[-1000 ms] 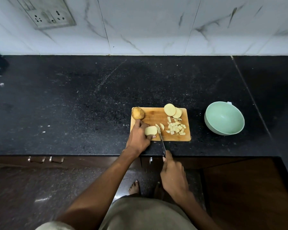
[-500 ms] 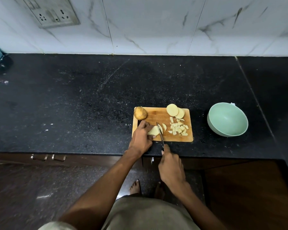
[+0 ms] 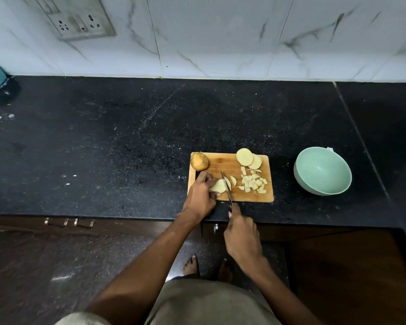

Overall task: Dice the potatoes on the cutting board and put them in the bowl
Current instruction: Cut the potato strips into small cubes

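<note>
Cutting: the knife [image 3: 227, 188] stands with its blade across the potato slice [image 3: 217, 185] on the cutting board [image 3: 223, 165], tip pointing away from the person, handle hidden inside the right hand.
Right hand [image 3: 242, 235]: closed round the knife handle, below the near edge of the board; one finger lies straight along the top of the handle toward the blade, the others are curled under it.
Left hand [image 3: 200, 195]: fingers bent over the left part of the potato slice, pressing it onto the board; the fingertips sit just left of the blade, and the heel of the hand hangs over the board's near left corner.
Cut strips [image 3: 231, 182]: two thin curved pieces lie just right of the blade, touching or nearly touching it; which, I cannot tell.
Diced pieces [image 3: 253, 182]: a loose heap on the right half of the board, near its front right corner.
Round slices [image 3: 245, 157]: two, overlapping, at the board's far right corner.
Unpeeled potato piece [image 3: 199, 161]: at the board's far left corner, apart from both hands.
Bowl [image 3: 322, 174]: pale green, on the black countertop [image 3: 103, 141] to the right of the board, well apart from it, with no potato seen inside.
Board position: near the front edge of the countertop.
</note>
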